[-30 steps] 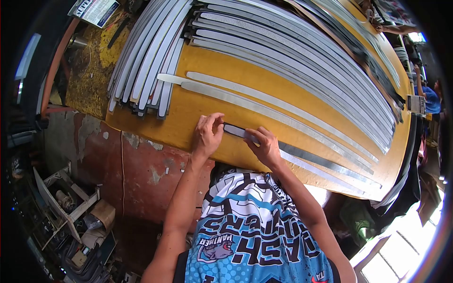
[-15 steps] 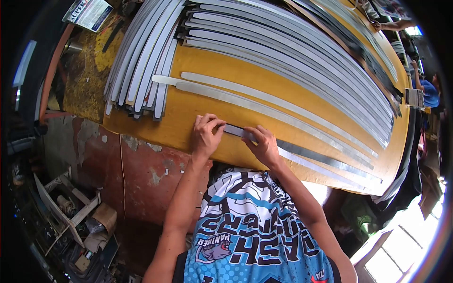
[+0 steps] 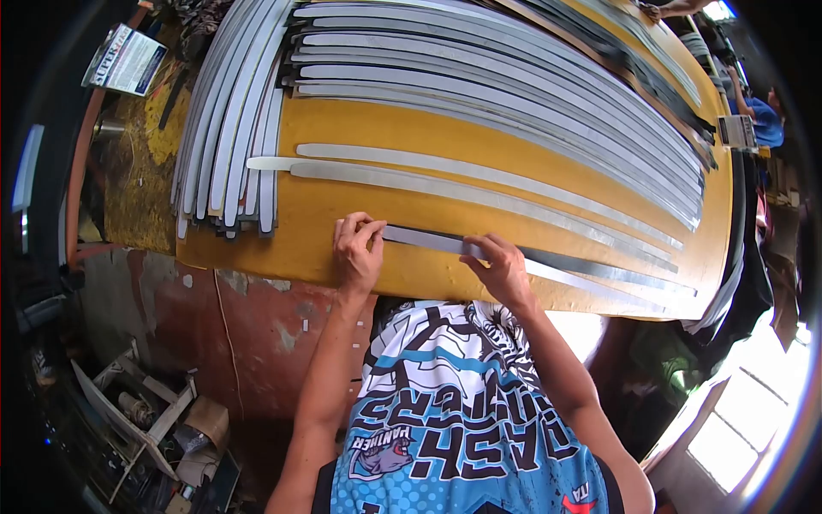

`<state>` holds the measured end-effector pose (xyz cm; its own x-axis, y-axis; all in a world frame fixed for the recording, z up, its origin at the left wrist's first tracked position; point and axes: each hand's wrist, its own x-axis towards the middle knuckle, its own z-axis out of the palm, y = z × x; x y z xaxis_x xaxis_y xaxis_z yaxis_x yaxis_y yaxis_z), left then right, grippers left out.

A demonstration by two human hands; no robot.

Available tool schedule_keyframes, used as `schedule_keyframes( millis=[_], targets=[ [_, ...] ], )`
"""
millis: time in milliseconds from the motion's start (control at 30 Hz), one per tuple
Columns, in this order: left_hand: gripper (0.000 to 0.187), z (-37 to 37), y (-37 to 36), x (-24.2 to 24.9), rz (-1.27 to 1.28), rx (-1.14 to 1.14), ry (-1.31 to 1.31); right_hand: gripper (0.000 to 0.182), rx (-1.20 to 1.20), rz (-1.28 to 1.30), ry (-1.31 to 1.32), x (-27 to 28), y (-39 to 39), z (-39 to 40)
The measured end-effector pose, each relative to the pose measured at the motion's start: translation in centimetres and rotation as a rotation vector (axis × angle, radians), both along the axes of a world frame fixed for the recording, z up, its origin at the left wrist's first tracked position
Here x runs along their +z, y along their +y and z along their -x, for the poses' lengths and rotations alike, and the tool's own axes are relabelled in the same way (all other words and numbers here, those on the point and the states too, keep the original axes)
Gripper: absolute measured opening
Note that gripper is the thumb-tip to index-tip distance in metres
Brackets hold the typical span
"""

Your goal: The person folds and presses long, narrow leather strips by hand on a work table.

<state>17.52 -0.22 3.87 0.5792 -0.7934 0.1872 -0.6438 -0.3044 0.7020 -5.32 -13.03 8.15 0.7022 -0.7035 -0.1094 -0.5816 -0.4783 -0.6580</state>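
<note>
Mid-frame, left hand (image 3: pixel 358 254) and right hand (image 3: pixel 503 270) pinch a pale strip (image 3: pixel 424 238), apparently aligning it along a black strip (image 3: pixel 558 260); even edges need steady fingertips.

Both bare forearms reach forward over the near edge of the surface (image 3: pixel 308 206), angled apart at the elbows. The left hand (image 3: pixel 358 254) shows its back, fingers curled, thumb and index finger pinched together. The right hand (image 3: pixel 501 270), well apart from it, tilts inward toward the left, thumb and index finger closed; its outer fingers seem loosely bent.
</note>
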Motion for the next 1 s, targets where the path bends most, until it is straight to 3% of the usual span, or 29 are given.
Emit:
schedule_keyframes(
  millis=[133, 1000],
  targets=[
    [0.018, 0.1, 0.2, -0.3, 0.022, -0.126, 0.011, 0.029, -0.03, 0.029, -0.048, -0.1, -0.1, 1.4],
    [0.021, 0.4, 0.3, -0.1, -0.018, -0.175, 0.001, 0.026, 0.01, 0.202, -0.055, -2.1, -0.4, 2.4]
  ],
)
